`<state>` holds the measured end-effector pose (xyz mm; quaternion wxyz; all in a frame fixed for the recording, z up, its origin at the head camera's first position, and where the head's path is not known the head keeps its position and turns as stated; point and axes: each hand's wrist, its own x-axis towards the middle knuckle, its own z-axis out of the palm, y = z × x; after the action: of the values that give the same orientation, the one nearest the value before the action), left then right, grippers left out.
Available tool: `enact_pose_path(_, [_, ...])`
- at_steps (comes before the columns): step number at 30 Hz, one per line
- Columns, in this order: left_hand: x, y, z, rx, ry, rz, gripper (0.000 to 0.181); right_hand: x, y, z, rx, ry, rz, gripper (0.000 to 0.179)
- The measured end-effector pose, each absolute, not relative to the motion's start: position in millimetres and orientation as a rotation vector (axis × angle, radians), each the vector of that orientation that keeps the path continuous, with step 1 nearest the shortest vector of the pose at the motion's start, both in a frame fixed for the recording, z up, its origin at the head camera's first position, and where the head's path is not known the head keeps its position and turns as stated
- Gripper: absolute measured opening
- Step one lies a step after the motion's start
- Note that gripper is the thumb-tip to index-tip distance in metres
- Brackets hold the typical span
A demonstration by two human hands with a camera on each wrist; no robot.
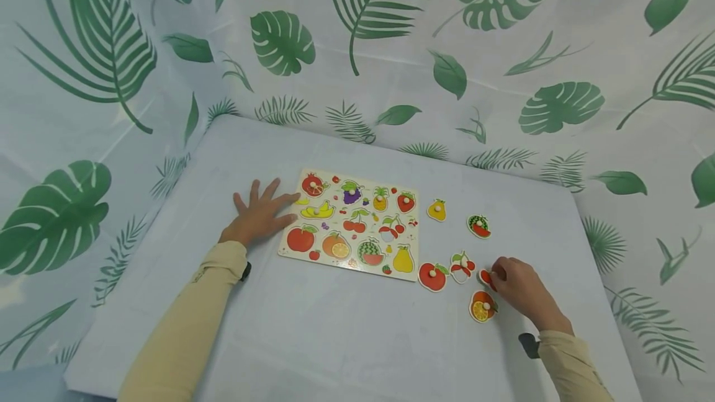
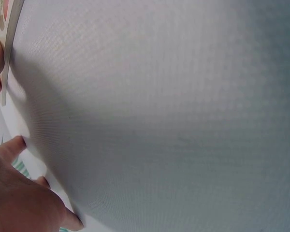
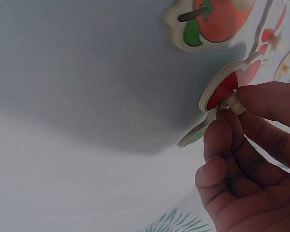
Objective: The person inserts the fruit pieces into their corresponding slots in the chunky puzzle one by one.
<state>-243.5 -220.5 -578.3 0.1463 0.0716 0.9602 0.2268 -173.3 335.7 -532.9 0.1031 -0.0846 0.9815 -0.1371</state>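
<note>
On the table lies a fruit puzzle board [image 1: 352, 275] with printed fruit; knobbed pieces sit at some pictures, among them the grapes and bananas. My left hand [image 1: 261, 213] lies spread at its left edge, thumb and index finger touching the board, other fingers on the table. Right of the board, my right hand [image 1: 521, 290] pinches the small knob of a red fruit piece [image 3: 224, 89] between thumb and fingers. This piece is tilted on edge, with a green part below. Near it lie an orange piece [image 1: 481, 308], a red-and-white fruit piece [image 1: 462, 267] and an apple piece [image 1: 432, 278].
A pear piece [image 1: 437, 210] and a watermelon piece [image 1: 479, 226] lie farther back, right of the board. Behind the white table [image 1: 335, 340] hangs a leaf-printed cloth [image 1: 391, 79], which also runs along the sides.
</note>
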Motion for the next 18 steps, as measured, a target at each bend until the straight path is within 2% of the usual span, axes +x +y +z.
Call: enact_pose_path(18, [-244,-220,-580,0.202,2.768,0.643,0.064,-209,292,-522,-0.398,2.906,-0.500,0.009])
